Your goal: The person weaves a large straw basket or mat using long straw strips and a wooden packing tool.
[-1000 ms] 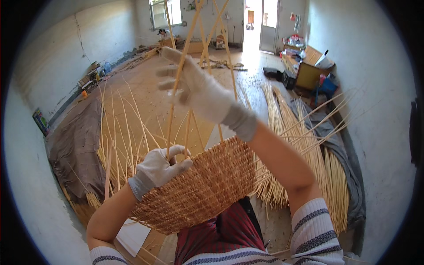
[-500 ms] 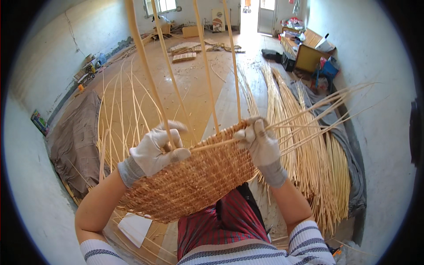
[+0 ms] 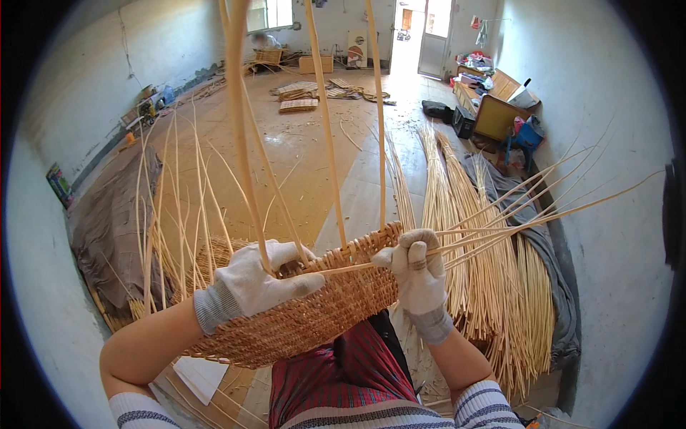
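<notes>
A brown woven wicker basket (image 3: 300, 325) tilts across my lap, with several pale upright stakes (image 3: 329, 136) rising from its rim. My left hand (image 3: 268, 279), in a white knitted glove, is closed round the base of a thick stake at the rim; its fingertips go behind the weave. The gloved right hand (image 3: 414, 275) pinches a pale willow rod (image 3: 349, 269), which lies taut along the rim between both hands. From the right hand several thin rod ends (image 3: 500, 229) fan out to the right. The basket's inner side is mostly hidden.
Long bundles of willow rods (image 3: 493, 293) lie to the right on a grey cloth (image 3: 564, 307). Left are a brown cloth (image 3: 114, 222) and more upright rods (image 3: 200, 193). Woven pieces (image 3: 299, 105) lie farther off; a blue chair (image 3: 529, 134) stands by the right wall.
The basket and both hands sit lower and slightly left in the picture. My left fingers, raised round the stake before, are now down behind the rim. The rod ends have swung and spread.
</notes>
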A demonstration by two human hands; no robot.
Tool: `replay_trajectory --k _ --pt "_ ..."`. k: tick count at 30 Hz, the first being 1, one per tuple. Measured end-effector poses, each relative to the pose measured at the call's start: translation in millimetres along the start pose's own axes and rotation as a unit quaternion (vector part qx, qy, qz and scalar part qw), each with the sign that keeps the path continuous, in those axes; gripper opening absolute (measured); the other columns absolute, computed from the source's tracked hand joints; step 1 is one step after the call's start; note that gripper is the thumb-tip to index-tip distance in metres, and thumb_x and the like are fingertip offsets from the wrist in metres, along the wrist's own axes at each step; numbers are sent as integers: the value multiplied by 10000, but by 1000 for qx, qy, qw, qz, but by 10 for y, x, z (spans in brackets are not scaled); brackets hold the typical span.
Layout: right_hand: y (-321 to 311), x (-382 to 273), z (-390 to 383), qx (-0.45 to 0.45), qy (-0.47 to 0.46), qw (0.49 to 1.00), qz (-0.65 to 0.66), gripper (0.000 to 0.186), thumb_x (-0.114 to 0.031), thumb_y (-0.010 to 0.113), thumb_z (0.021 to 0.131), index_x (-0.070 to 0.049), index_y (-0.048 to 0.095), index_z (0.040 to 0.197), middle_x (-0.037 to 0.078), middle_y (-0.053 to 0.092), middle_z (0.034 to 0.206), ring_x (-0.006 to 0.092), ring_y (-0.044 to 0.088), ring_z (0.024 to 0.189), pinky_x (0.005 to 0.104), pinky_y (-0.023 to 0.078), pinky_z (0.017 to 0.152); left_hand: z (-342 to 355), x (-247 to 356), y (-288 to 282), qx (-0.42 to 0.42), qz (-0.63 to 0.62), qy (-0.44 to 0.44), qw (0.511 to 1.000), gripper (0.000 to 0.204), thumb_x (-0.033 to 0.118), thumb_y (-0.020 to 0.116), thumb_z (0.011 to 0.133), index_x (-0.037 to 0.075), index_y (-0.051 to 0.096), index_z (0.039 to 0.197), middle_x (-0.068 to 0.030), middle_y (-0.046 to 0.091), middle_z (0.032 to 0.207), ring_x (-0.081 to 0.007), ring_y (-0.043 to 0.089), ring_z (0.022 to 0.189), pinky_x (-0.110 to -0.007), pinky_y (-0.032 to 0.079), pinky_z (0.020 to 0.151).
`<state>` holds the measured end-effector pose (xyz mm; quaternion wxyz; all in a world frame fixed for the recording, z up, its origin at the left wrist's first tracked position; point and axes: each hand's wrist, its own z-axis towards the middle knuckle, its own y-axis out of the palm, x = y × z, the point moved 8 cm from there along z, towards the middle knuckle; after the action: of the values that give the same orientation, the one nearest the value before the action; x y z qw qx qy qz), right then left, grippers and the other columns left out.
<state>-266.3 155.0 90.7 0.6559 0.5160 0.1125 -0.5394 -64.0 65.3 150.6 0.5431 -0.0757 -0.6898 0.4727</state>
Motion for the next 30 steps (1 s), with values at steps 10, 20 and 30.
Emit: replay_trajectory --k 10,20,30 --pt "833 -556 -343 -206 -204 907 -307 241 -127 420 1056 -2 493 1249 143 705 896 259 707 823 393 580 734 -17 13 18 16 -1 -59 998 473 517 670 915 68 705 1057 -69 663 680 -157 656 666 -353 517 637" --pt "1852 -36 1067 -375 -42 334 -864 333 -312 555 965 -58 750 876 106 722 854 252 730 723 355 595 641 -107 158 -93 177 6 113 978 608 344 768 887 83 469 1347 -112 682 901 -175 623 655 -339 511 630" --pt "2188 -1189 566 -363 -214 858 -293 373 -257 573 980 -65 537 1298 113 729 1010 214 734 825 356 609 672 -109 -173 -88 111 4 29 993 455 285 787 884 44 597 1220 -50 639 649 -79 563 598 -276 471 572"
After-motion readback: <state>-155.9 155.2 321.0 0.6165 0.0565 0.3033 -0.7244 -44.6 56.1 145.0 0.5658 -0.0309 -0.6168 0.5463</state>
